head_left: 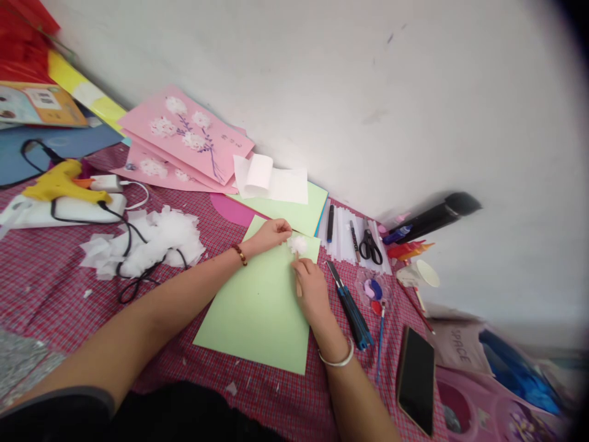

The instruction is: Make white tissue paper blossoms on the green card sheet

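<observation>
I am pressing a white tissue tuft point(297, 244) onto the far corner of the light green sheet point(257, 307). It is lying at twelve o'clock from my right hand point(313, 291), whose fingers are curling up to touch it. My left hand point(271, 234), pinched shut, is sitting just beside it at nine o'clock.

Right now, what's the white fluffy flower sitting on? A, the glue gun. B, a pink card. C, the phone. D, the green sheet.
D: the white flower lies at the far corner of the green sheet, with the left hand and right hand touching it from either side.
</observation>
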### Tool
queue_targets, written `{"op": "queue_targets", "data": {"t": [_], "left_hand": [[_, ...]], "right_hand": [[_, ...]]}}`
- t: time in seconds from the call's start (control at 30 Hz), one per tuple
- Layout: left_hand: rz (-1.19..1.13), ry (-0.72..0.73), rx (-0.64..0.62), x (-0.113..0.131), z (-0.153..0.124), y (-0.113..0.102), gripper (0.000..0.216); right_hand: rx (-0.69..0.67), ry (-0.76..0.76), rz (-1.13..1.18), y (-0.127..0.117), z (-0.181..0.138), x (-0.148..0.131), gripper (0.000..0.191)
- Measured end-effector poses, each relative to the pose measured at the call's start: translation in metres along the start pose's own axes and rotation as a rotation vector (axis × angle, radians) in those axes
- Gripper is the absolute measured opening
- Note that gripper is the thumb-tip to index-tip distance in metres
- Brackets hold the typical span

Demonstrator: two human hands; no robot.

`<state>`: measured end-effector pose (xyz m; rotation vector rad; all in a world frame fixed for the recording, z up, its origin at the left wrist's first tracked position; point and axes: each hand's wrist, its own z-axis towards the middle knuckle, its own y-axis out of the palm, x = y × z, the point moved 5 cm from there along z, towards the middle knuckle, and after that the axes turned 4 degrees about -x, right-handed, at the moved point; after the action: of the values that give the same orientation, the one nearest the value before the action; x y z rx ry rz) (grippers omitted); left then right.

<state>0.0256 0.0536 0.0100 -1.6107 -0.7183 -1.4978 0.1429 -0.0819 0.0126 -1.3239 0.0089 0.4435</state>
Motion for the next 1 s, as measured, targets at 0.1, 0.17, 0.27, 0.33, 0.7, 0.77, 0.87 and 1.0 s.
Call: {"op": "queue_targets", "data": {"t": [0.1, 0.17, 0.27, 0.33, 0.7, 0.77, 0.87, 1.0], "left_hand": [[0.093, 0.050, -0.015, -0.004, 0.002, 0.002, 0.012], [0.136, 0.071, -0.026, -0.007, 0.002, 0.004, 0.012], [0.210, 0.113, -0.062, -0.007, 0.002, 0.009, 0.011], [0.275, 0.141, -0.088, -0.006, 0.000, 0.013, 0.012], [0.416, 0.198, -0.078, -0.005, 0.000, 0.012, 0.014], [0.454, 0.287, -0.070, 0.003, -0.003, 0.011, 0.027], [0.601, 0.460, -0.172, 0.015, -0.013, 0.017, 0.047], [0.781, 0.475, -0.298, 0.016, -0.021, 0.026, 0.054]], "right_hand": [[-0.021, -0.004, -0.037, 0.001, 0.000, -0.001, 0.029], [-0.034, -0.002, -0.032, 0.001, -0.001, -0.002, 0.029], [-0.014, 0.008, 0.036, -0.001, -0.002, -0.001, 0.030], [0.026, 0.009, 0.111, -0.002, -0.003, 0.000, 0.030], [0.268, 0.047, 0.480, -0.019, -0.014, -0.001, 0.020], [0.344, 0.149, 0.560, -0.021, -0.015, 0.009, 0.017], [0.448, 0.321, 0.702, -0.021, -0.016, 0.027, 0.018], [0.518, 0.437, 0.800, -0.020, -0.015, 0.042, 0.021]]}}
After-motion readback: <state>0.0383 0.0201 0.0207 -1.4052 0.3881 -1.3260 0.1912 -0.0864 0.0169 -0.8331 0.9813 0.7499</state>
